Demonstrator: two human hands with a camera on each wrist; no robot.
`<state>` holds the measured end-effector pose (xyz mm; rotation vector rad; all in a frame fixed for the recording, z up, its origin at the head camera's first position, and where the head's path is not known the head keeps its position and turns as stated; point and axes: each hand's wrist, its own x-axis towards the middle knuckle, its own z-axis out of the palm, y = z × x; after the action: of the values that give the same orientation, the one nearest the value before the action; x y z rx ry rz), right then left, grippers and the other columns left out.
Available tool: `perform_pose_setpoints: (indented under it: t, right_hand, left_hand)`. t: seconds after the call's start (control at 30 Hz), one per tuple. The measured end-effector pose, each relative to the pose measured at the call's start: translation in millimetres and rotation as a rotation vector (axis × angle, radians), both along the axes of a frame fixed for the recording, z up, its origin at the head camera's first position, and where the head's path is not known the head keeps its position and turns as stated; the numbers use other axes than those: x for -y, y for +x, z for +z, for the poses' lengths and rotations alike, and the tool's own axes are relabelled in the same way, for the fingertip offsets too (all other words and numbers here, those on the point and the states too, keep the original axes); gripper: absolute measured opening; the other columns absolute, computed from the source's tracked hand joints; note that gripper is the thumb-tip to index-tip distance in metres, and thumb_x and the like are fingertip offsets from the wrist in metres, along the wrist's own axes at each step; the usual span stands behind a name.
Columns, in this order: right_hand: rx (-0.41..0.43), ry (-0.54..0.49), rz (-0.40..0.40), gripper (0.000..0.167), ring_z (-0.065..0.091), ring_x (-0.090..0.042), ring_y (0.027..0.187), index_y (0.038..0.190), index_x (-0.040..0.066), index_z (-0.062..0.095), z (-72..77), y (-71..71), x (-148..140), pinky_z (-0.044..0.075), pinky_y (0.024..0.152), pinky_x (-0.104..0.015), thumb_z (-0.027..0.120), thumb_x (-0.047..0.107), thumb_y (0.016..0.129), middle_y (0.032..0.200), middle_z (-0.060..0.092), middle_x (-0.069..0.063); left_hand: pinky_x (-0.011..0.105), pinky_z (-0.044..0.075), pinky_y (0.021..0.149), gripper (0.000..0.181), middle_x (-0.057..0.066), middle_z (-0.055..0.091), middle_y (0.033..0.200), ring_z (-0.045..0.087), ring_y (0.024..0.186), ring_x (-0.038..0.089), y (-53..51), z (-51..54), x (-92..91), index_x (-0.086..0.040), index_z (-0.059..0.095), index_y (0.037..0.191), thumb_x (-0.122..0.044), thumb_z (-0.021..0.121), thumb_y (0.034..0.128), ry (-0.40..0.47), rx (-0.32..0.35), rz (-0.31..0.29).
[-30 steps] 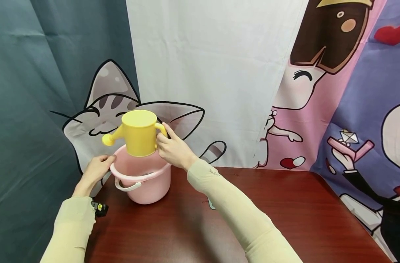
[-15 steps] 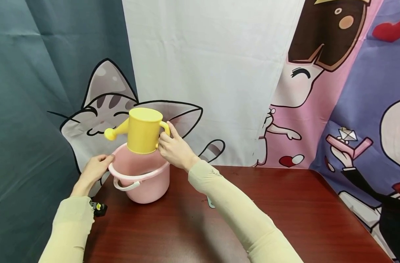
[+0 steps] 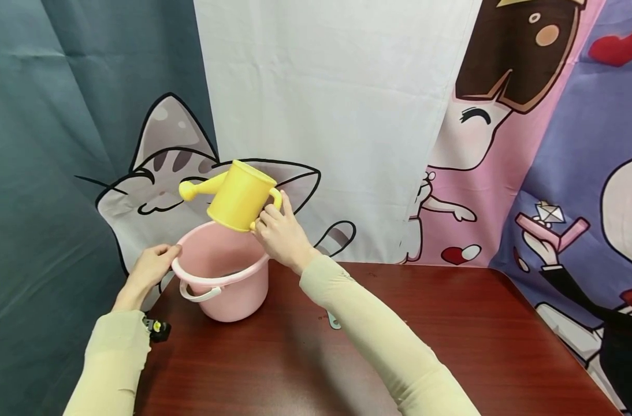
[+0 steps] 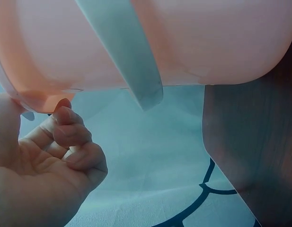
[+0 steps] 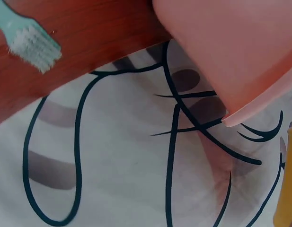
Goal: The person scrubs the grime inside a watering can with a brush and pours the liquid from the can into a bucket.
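My right hand [image 3: 282, 234] grips the handle of a yellow watering can [image 3: 241, 196] above the pink bucket [image 3: 240, 300]. The can is tilted, its base toward the bucket and its spout [image 3: 207, 186] pointing left. Just a yellow strip of the can [image 5: 287, 184] shows at the right edge of the right wrist view. With thumb and fingers, my left hand [image 3: 148, 268] pinches the bucket's left rim; the left wrist view shows this hand [image 4: 56, 156] under the rim. The bucket stands upright, its pale handle [image 3: 201, 293] hanging at the front. Its inside is only partly visible.
A brush [image 5: 30, 40] with a teal handle and white bristles lies on the brown table [image 3: 451, 335]; my right sleeve hides most of it in the head view. A printed cloth [image 3: 337, 115] hangs behind the table, close to the bucket.
My right hand has moved the watering can up and to the right and has tipped it from nearly upright to a slant. My left hand has stayed on the bucket rim.
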<state>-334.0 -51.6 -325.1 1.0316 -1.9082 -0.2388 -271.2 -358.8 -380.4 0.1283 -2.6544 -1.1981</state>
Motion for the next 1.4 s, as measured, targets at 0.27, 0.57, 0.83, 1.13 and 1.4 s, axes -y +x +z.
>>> perform_pose_setpoints:
  t: [0.27, 0.57, 0.83, 1.13, 1.4]
  right_hand:
    - [0.049, -0.089, 0.014, 0.027, 0.052, -0.024, 0.102, 0.088, 0.011, 0.071, -3.7, -2.9, -3, 0.022, 0.109, -0.061, 0.051, 0.027, 0.098, 0.089, 0.064, -0.002]
    - [0.05, -0.074, 0.017, 0.026, 0.052, -0.025, 0.101, 0.088, 0.012, 0.072, -3.4, 0.3, -1, 0.021, 0.109, -0.061, 0.052, 0.026, 0.099, 0.089, 0.063, -0.002]
    - [-0.09, 0.263, -0.018, 0.03, 0.048, -0.024, 0.11, 0.099, 0.017, 0.071, -9.8, 7.4, 2, 0.017, 0.11, -0.062, 0.042, 0.013, 0.1, 0.105, 0.063, -0.001]
    - [0.095, 0.007, 0.029, 0.025, 0.051, -0.023, 0.106, 0.093, 0.014, 0.071, -13.7, 8.2, 3, 0.014, 0.111, -0.06, 0.051, 0.026, 0.1, 0.097, 0.063, 0.0]
    - [0.383, -0.325, 0.123, 0.021, 0.051, -0.021, 0.098, 0.083, 0.013, 0.07, -15.6, 13.0, -2, 0.022, 0.109, -0.056, 0.062, 0.028, 0.096, 0.085, 0.06, 0.0]
  left_hand:
    - [0.035, 0.041, 0.072, 0.051, 0.011, 0.063, 0.09, 0.051, 0.084, 0.021, -1.6, -0.9, 0.7, 0.007, 0.064, 0.108, -0.04, 0.044, 0.1015, 0.0, -0.026, 0.008]
    - [0.036, 0.041, 0.073, 0.05, 0.012, 0.062, 0.091, 0.052, 0.086, 0.025, -1.5, -2.8, 0.7, 0.006, 0.064, 0.107, -0.039, 0.045, 0.1014, 0.011, -0.026, 0.022]
    - [0.037, 0.039, 0.072, 0.054, 0.014, 0.059, 0.093, 0.05, 0.089, 0.028, 0.6, -1.1, -0.6, 0.006, 0.063, 0.108, -0.043, 0.043, 0.1013, 0.003, 0.001, 0.009]
    - [0.037, 0.039, 0.073, 0.053, 0.013, 0.06, 0.091, 0.05, 0.088, 0.027, 0.6, -0.8, -0.3, 0.007, 0.063, 0.106, -0.042, 0.043, 0.1015, 0.007, -0.004, 0.007]
    - [0.036, 0.04, 0.073, 0.054, 0.013, 0.061, 0.093, 0.051, 0.086, 0.024, 1.7, -1.1, -1.0, 0.008, 0.062, 0.111, -0.042, 0.043, 0.1016, 0.028, -0.01, -0.004]
